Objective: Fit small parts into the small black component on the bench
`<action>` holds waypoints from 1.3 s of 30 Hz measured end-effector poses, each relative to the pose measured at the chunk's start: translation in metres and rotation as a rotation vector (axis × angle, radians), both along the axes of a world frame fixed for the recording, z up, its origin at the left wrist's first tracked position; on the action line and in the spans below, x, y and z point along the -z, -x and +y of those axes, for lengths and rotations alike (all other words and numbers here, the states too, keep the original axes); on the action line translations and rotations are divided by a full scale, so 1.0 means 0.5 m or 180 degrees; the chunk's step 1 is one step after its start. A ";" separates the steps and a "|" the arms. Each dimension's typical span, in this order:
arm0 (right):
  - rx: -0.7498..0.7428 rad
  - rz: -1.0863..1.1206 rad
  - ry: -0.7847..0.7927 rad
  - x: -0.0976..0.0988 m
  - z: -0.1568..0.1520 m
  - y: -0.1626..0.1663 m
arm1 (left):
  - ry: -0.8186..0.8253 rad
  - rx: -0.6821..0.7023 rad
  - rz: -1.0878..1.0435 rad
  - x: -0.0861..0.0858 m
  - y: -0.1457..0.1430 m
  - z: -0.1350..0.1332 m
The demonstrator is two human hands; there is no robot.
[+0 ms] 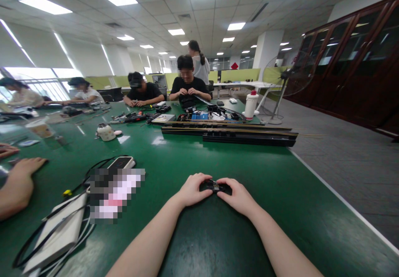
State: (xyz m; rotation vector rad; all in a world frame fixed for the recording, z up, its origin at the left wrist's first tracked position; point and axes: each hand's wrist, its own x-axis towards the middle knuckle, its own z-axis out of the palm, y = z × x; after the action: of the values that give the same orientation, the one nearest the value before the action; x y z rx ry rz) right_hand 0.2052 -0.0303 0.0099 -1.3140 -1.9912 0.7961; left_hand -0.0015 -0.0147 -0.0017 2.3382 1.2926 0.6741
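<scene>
My left hand (193, 189) and my right hand (238, 194) meet in front of me over the green table (174, 156). Both are closed with fingers curled around a small black part (215, 185) held between them, just above or on the table top. The part is mostly hidden by my fingers, so its shape is unclear. My forearms reach in from the bottom edge.
Long black rails (230, 135) lie across the table ahead. A phone (122, 162), black cables and a white flat box (59, 235) lie to my left. Another person's hand (17, 181) rests at the far left. Several people sit at the far end; a white bottle (251, 104) stands there.
</scene>
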 end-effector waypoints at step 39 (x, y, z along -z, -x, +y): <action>-0.0169 -0.0042 -0.0341 0.012 0.004 0.004 | 0.0041 0.0037 -0.0243 0.006 0.001 0.005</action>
State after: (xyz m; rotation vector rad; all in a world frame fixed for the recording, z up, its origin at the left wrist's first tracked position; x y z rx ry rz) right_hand 0.2035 -0.0284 0.0041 -1.2125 -2.0571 0.6967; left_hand -0.0020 -0.0124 -0.0047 2.2849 1.2456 0.7416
